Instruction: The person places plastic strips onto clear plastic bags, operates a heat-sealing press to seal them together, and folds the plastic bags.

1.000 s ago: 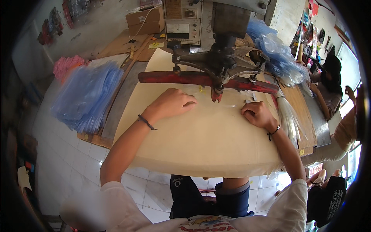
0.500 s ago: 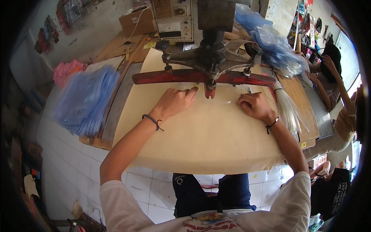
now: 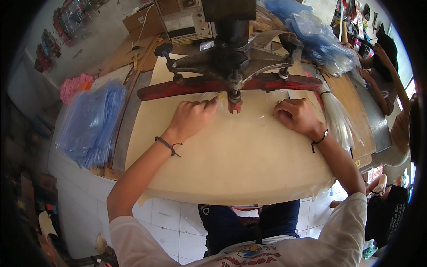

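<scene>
Sheeting point(image 3: 231, 164), tan and smooth, is spread over the desk point(image 3: 356, 109), mostly on the near side of the red press bar point(image 3: 187, 86). Before the bar's right half, the right hand point(image 3: 299, 116) is rested half-curled; whether anything is pinched in its grip cannot be told. Before its left half, the left hand point(image 3: 193, 118) is placed bent, its grip likewise hidden, and a small yellow piece point(image 3: 219, 96) is reached more nearly by it. Clear film point(image 3: 278, 94) is glimpsed along the bar's near edge, by both hands; the bar's long axis is laid left to right, the film's cannot be made out.
</scene>
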Available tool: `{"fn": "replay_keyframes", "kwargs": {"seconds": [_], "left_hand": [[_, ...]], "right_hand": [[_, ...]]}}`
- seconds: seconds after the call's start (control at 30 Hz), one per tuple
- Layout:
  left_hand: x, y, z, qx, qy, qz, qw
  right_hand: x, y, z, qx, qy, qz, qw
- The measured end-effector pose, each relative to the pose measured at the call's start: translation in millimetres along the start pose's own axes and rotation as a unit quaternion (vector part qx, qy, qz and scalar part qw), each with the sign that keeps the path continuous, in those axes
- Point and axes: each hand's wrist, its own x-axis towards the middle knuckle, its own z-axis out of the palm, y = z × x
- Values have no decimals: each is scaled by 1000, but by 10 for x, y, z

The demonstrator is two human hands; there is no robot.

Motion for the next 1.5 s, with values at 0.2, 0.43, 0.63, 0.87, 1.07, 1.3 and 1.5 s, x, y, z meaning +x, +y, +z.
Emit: {"fn": "replay_keyframes", "kwargs": {"seconds": [0.2, 0.43, 0.63, 0.87, 1.07, 1.3, 1.5], "left_hand": [[55, 39, 30, 5, 40, -14, 999], [46, 36, 64, -13, 12, -24, 1000], [23, -2, 34, -19, 39, -12, 999], [64, 30, 0, 64, -45, -13, 997], [133, 94, 37, 99, 0, -8, 995], [127, 36, 51, 73, -13, 6, 997], [129, 24, 65, 63, -1, 15, 998]], "right_hand": [[35, -18, -18, -50, 20, -5, 999], [30, -128, 54, -182, 76, -2, 980], [123, -105, 119, -237, 80, -14, 968], [127, 5, 199, -281, 86, -21, 956], [113, 36, 215, -292, 77, -27, 953], [119, -16, 276, -278, 72, 10, 958], [108, 10, 283, -269, 41, 12, 962]]}}
